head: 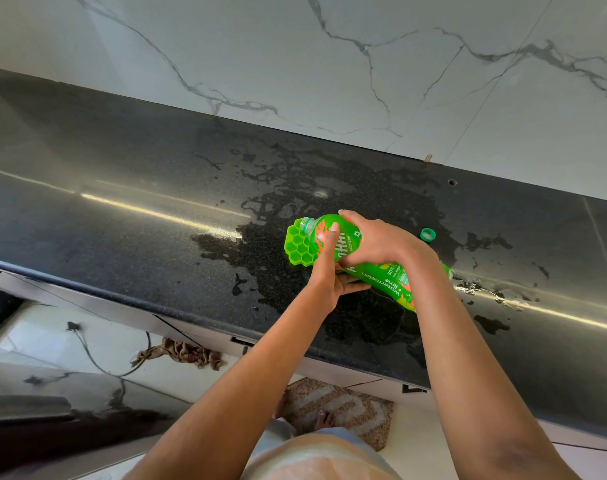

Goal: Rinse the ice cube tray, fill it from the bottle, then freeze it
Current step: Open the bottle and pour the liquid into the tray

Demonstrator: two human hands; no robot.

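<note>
Forearms, bare, reaching to bottle (371, 271). Right hand (374, 242) clamped over bottle shoulder; left hand (324, 268) closed around it from below. Bottle tipped, neck over ice cube tray (296, 245) on wet counter (156, 202). Cap (427, 234) beyond bottle. Tray: likely soft silicone; support beneath.

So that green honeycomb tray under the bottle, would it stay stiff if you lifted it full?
Probably not. The tray looks like thin, glossy moulded silicone, so it may sag and spill if lifted by one edge. It also sits on a wet counter, so it could slide when nudged. It seems light: the left hand steadies it.
</note>
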